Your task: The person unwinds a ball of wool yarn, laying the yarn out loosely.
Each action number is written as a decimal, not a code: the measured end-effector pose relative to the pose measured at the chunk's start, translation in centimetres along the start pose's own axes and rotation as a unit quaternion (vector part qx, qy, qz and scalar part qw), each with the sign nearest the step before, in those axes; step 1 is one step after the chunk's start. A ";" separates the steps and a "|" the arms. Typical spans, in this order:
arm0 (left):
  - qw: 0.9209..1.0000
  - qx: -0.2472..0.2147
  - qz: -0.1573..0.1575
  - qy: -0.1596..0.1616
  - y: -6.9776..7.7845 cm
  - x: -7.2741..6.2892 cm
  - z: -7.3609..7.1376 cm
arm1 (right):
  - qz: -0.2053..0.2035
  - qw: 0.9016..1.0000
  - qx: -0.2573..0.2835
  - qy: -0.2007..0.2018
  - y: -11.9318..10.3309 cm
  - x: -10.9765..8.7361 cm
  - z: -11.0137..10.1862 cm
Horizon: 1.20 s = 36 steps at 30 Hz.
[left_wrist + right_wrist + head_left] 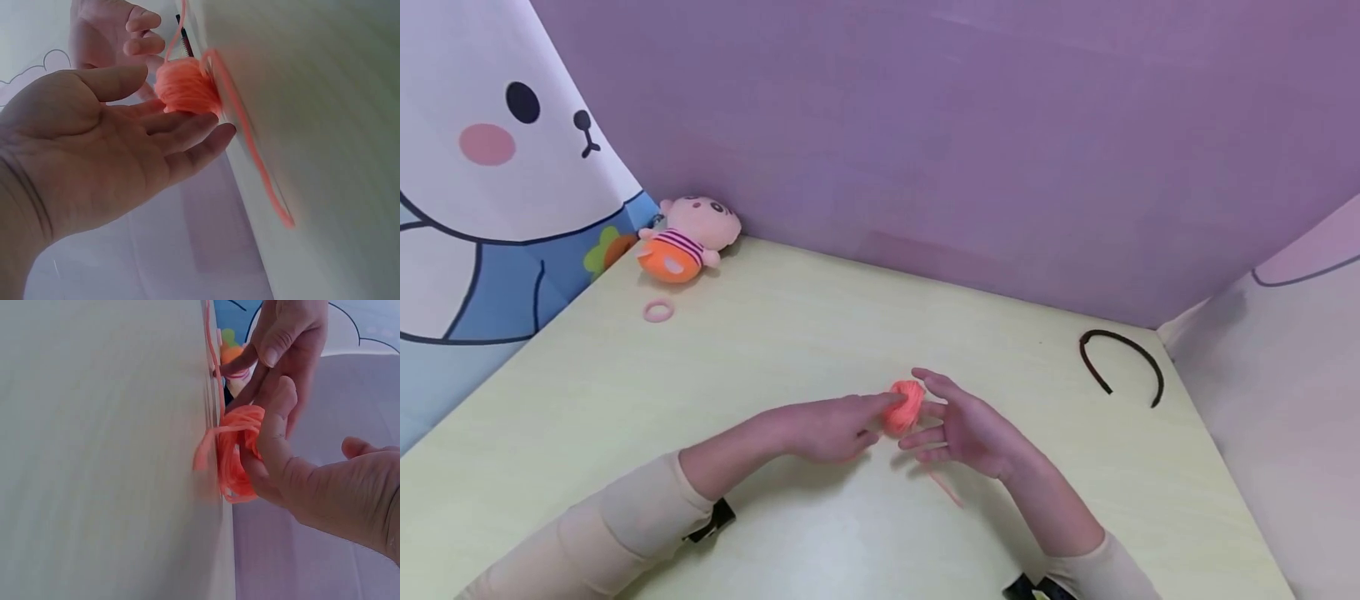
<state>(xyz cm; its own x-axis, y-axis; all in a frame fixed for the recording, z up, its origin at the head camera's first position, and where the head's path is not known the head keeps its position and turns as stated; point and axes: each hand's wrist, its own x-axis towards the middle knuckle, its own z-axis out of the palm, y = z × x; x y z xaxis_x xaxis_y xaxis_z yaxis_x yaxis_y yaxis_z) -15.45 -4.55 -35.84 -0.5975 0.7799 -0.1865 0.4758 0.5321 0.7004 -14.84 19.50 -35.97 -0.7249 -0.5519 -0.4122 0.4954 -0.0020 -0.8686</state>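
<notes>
A small ball of coral-orange yarn (904, 408) sits at the table's middle, between both hands. My left hand (835, 427) reaches in from the left, its extended fingers touching the ball; in the left wrist view the thumb stands apart from the yarn (186, 86). From the other side comes my right hand (977, 433), fingers spread and loosely bent, thumb raised away. Seen from the right wrist, a fingertip of that hand lies at the hollow of the wound yarn (234, 456). A loose strand (256, 150) trails from the ball over the tabletop.
A plush toy (688, 237) in orange shorts leans in the back left corner, with a pink ring (658, 311) before it. On the right lies a dark headband (1150, 362). Purple cloth (962, 167) walls the table's back edge, and printed panels stand at both sides.
</notes>
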 end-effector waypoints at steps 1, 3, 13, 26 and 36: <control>1.000 -0.007 0.003 -0.001 0.0 0.0 0.0 | -0.001 1.000 0.006 -0.002 0.1 0.0 0.1; 1.000 -0.014 -0.002 -0.006 0.1 -0.1 0.0 | -0.006 1.000 0.017 -0.001 0.2 0.1 0.2; 0.999 -0.051 -0.001 -0.013 0.3 -0.5 0.1 | -0.047 0.994 0.067 0.067 0.4 0.1 1.0; 0.989 -0.063 -0.096 0.090 0.3 0.0 0.3 | -0.052 0.983 0.084 0.156 0.6 0.4 1.8; 0.995 -0.055 -0.078 0.015 0.8 -0.1 0.6 | -0.076 0.982 0.131 0.108 0.2 -0.4 2.6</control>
<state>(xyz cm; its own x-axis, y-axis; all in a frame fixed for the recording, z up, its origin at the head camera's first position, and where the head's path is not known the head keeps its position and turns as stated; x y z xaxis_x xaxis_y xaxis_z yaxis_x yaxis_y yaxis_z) -14.61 -4.04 -35.71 -0.6793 0.6786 -0.2794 0.3028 0.6060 0.7356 -13.20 17.57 -35.25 -0.8708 -0.3382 -0.3567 0.4593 -0.3011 -0.8357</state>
